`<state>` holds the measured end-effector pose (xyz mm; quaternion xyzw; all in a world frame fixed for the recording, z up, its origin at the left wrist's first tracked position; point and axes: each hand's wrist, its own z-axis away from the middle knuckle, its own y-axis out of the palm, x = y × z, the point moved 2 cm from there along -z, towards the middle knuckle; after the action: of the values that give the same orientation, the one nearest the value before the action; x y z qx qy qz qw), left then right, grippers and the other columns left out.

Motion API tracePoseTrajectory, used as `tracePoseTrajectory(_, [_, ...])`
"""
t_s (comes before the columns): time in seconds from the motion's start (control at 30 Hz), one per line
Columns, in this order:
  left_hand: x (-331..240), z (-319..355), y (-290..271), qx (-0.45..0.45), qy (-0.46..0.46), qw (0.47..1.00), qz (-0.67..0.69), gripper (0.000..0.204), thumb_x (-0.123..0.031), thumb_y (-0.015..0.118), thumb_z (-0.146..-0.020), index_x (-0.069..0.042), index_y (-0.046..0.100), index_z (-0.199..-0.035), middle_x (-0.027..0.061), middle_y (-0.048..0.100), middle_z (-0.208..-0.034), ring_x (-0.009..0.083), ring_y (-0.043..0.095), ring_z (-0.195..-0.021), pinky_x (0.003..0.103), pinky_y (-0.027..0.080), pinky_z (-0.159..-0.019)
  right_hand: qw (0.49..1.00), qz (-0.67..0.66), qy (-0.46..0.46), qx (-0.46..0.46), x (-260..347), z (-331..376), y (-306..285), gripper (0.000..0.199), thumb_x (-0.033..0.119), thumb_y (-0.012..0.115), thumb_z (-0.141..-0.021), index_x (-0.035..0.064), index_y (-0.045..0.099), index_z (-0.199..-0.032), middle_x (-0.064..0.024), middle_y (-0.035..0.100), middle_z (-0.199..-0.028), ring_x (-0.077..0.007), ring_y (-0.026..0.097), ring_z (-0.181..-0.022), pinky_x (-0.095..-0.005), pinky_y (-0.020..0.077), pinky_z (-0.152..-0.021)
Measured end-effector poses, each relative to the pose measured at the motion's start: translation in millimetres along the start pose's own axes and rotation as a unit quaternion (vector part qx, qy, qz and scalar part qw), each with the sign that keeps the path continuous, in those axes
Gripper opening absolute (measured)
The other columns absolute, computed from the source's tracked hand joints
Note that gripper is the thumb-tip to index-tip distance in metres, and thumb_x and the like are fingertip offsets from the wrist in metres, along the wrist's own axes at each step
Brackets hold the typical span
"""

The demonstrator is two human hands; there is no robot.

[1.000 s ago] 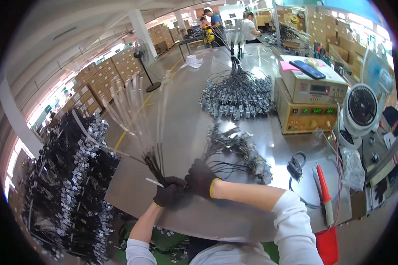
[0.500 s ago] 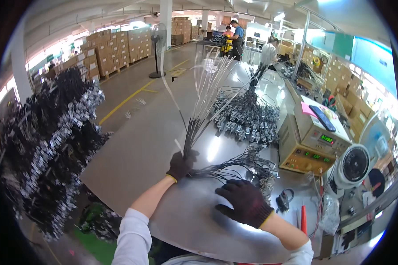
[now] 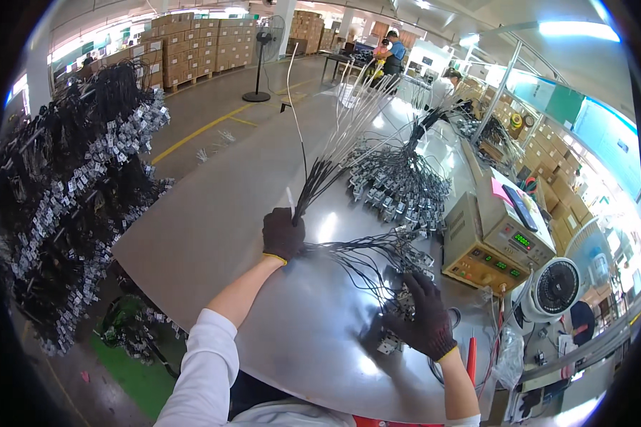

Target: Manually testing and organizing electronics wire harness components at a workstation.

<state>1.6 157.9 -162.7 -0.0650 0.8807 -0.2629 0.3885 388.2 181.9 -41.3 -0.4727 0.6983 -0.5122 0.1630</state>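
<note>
My left hand, in a dark glove, is closed around a bundle of thin black and white wires that fans upward from the fist. From the same fist, black leads run right to a small heap of grey connector parts on the shiny metal table. My right hand, also gloved, lies spread over that heap with its fingers apart, pressing on the parts.
A larger pile of wired connectors lies farther back. A beige test instrument and a small white fan stand at the right. A rack of hanging black harnesses fills the left. People work at the far end of the table.
My right hand has left the bundle and come down to the right onto the connector heap. My left hand keeps the wire bundle raised; the view has swung left.
</note>
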Motion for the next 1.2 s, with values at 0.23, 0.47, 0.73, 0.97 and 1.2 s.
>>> tracePoseTrajectory(0.23, [9.7, -0.4, -4.8, 0.042, -0.003, 0.999, -0.03, 0.028, -0.034, 0.069, -0.093, -0.007, 0.077, -0.094, 0.0215, 0.073, -0.095, 0.0455, 0.07, -0.093, 0.059, 0.058, -0.08, 0.996, 0.063, -0.06, 0.012, 19.2, 15.1, 6.5, 0.088, 0.041, 0.094, -0.071, 0.0111, 0.06, -0.147, -0.0175, 0.063, -0.137, -0.0463, 0.051, -0.136, -0.0552, 0.0394, -0.12])
tracePoseTrajectory(0.47, [21.1, 3.4, 5.6, 0.007, 0.027, 0.999, -0.021, 0.023, -0.033, 0.069, -0.093, -0.014, 0.08, -0.097, 0.0178, 0.074, -0.091, 0.0437, 0.071, -0.087, 0.058, 0.058, -0.078, 0.995, -0.012, -0.099, 0.011, 6.3, 6.9, 6.2, 0.073, 0.036, 0.098, -0.061, 0.0174, 0.073, -0.127, -0.0114, 0.068, -0.124, -0.0417, 0.055, -0.128, -0.0535, 0.047, -0.113])
tracePoseTrajectory(0.73, [16.2, 1.4, -1.4, 0.053, 0.007, 0.998, 0.025, 0.021, -0.031, 0.067, -0.092, -0.018, 0.082, -0.099, 0.0168, 0.078, -0.089, 0.0395, 0.076, -0.085, 0.052, 0.061, -0.081, 0.994, -0.023, -0.111, -0.007, 11.5, 3.0, 5.5, 0.067, 0.027, 0.095, -0.061, 0.0162, 0.073, -0.123, -0.0099, 0.07, -0.111, -0.04, 0.06, -0.118, -0.0518, 0.0495, -0.104])
tracePoseTrajectory(0.97, [26.1, -3.6, 8.4, 0.1, -0.012, 0.995, 0.007, 0.025, -0.035, 0.065, -0.093, -0.019, 0.083, -0.1, 0.0161, 0.079, -0.096, 0.039, 0.076, -0.091, 0.051, 0.06, -0.086, 0.989, -0.14, -0.052, -0.012, 44.1, -10.2, -5.9, 0.068, 0.02, 0.094, -0.066, 0.0105, 0.068, -0.128, -0.0082, 0.066, -0.097, -0.034, 0.063, -0.096, -0.048, 0.0517, -0.088])
tracePoseTrajectory(1.2, [72.8, -3.9, 33.3, 0.104, -0.079, 0.98, 0.149, 0.027, -0.035, 0.064, -0.095, -0.02, 0.084, -0.105, 0.0153, 0.079, -0.097, 0.0368, 0.076, -0.092, 0.048, 0.06, -0.085, 0.986, -0.088, -0.144, 0.018, 122.2, -4.9, -2.9, 0.066, 0.032, 0.093, -0.073, 0.0139, 0.07, -0.131, -0.0085, 0.069, -0.102, -0.0301, 0.064, -0.107, -0.0531, 0.0449, -0.103])
